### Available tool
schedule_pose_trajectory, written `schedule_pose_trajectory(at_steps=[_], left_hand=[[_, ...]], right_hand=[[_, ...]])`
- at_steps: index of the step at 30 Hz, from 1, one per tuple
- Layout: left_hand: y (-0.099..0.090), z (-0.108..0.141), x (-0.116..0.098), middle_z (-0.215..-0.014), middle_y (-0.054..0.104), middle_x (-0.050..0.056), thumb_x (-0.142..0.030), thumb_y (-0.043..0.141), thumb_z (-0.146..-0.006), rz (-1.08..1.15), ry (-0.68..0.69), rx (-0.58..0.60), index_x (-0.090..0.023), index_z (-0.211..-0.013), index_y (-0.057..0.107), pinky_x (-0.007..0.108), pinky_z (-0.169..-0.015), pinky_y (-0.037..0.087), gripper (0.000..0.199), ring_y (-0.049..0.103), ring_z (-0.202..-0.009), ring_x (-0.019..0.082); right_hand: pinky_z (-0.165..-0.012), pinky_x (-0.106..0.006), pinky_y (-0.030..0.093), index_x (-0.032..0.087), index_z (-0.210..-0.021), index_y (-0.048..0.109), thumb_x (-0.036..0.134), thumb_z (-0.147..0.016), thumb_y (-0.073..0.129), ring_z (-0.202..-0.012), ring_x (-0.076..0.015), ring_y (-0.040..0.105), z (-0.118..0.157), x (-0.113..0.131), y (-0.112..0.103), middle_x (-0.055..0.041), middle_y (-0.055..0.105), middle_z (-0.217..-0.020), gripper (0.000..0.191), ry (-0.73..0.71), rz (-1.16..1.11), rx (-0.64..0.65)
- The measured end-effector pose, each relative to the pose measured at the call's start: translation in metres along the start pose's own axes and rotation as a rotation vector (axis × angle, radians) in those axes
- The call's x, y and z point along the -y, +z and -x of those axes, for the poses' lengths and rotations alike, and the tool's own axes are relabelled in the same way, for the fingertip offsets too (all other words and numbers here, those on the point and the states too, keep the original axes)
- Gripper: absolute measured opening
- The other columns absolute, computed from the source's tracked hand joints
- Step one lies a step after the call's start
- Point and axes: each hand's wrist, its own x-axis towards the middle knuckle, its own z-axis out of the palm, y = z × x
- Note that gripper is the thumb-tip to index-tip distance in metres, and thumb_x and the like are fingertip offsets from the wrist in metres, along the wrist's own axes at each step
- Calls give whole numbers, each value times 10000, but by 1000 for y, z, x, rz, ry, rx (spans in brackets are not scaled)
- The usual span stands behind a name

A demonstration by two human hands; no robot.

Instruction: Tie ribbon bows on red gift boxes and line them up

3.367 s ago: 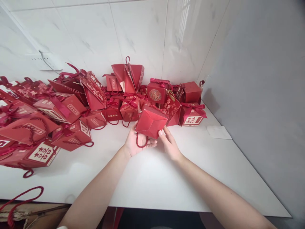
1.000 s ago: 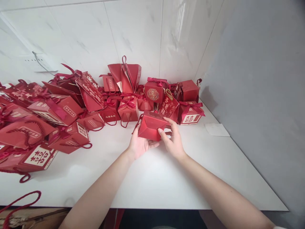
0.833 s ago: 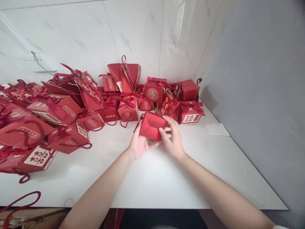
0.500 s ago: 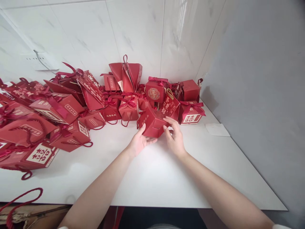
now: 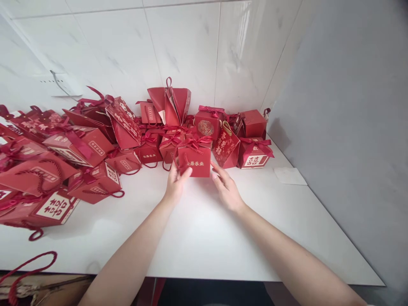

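A red gift box (image 5: 198, 163) with a ribbon bow on top and gold characters on its front stands upright between my hands. My left hand (image 5: 177, 180) grips its left side, the thumb on the front face. At the right side my right hand (image 5: 227, 187) has its fingers apart, their tips beside the box's edge; whether they touch it is hard to tell. Just behind the box are a smaller bowed box (image 5: 170, 148) and, to the right, a patterned red box (image 5: 227, 148) with a gold loop.
Many red boxes (image 5: 92, 144) with ribbons and cords are heaped across the left of the white table (image 5: 197, 238). A bowed box (image 5: 255, 159) stands at the right, near a white paper piece (image 5: 290, 176). Tiled wall (image 5: 185, 46) behind, grey wall (image 5: 350, 127) at right.
The held box has turned from lying tilted to upright, its bow and lettered front now showing. My left hand has moved slightly left, and my right hand has come off the box's bottom to its side.
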Motion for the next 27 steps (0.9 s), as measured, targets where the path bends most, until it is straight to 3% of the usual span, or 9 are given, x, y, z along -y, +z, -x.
schedule_pose_trajectory(at_steps=[3, 5, 8, 10, 13, 15, 20, 27], left_hand=[[-7, -4, 2, -1391, 592, 62, -385, 710, -844, 109, -145, 31, -303, -1342, 543, 411, -986, 520, 532, 605, -1218, 268], [-9, -6, 6, -1413, 576, 63, -372, 718, -840, 96, -196, 40, -307, -1356, 538, 394, -947, 536, 550, 620, -1188, 260], [-6, -6, 10, -1455, 543, 54, -461, 682, -866, 95, -198, 38, -308, -1350, 550, 381, -985, 517, 525, 573, -1263, 257], [-3, -5, 12, -1489, 510, 44, -506, 663, -872, 125, -160, 81, -315, -1358, 543, 386, -1042, 486, 535, 512, -1338, 257], [-2, -4, 12, -1479, 522, 39, -401, 754, -819, 109, -127, 117, -309, -1343, 548, 385, -1073, 467, 570, 484, -1367, 261], [-4, -3, 11, -1424, 573, 59, -373, 764, -806, 100, -169, 101, -276, -1315, 577, 403, -1066, 476, 551, 522, -1331, 281], [-7, -2, 11, -1312, 654, 120, -540, 627, -873, 129, -288, 94, -194, -1293, 622, 465, -1049, 489, 545, 559, -1286, 326], [-7, -3, 11, -1348, 632, 122, -575, 581, -890, 75, -260, 100, -203, -1303, 621, 471, -1027, 490, 557, 564, -1270, 332]], right_hand=[[-1236, -537, 199, 354, -1452, 495, 538, -953, 551, -1535, -254, 185, 1, 7, -5, -21, 253, -1644, 534, -61, 89, 4], [-1241, -524, 188, 340, -1439, 517, 514, -961, 549, -1539, -252, 165, 1, 11, -7, -20, 203, -1658, 510, -99, 89, 11], [-1247, -507, 189, 339, -1451, 502, 489, -976, 533, -1536, -249, 173, 2, 14, -8, -3, 207, -1656, 499, -147, 76, 26], [-1249, -507, 200, 364, -1516, 390, 479, -982, 525, -1535, -239, 180, 2, 14, -7, 15, 242, -1645, 563, -165, 46, 48], [-1243, -505, 232, 370, -1581, 195, 472, -987, 524, -1524, -234, 226, 1, 11, -5, 20, 249, -1642, 687, -130, -52, 51], [-1227, -504, 280, 349, -1579, 222, 481, -987, 522, -1498, -250, 301, 0, 8, -4, 3, 290, -1629, 676, -73, -111, 53], [-1151, -474, 415, 307, -1540, 356, 522, -970, 533, -1403, -260, 457, -2, 4, -2, -40, 404, -1576, 634, 27, -152, 73], [-1117, -434, 455, 306, -1543, 347, 522, -970, 532, -1362, -238, 497, -2, 5, -1, -47, 424, -1561, 639, 34, -154, 87]])
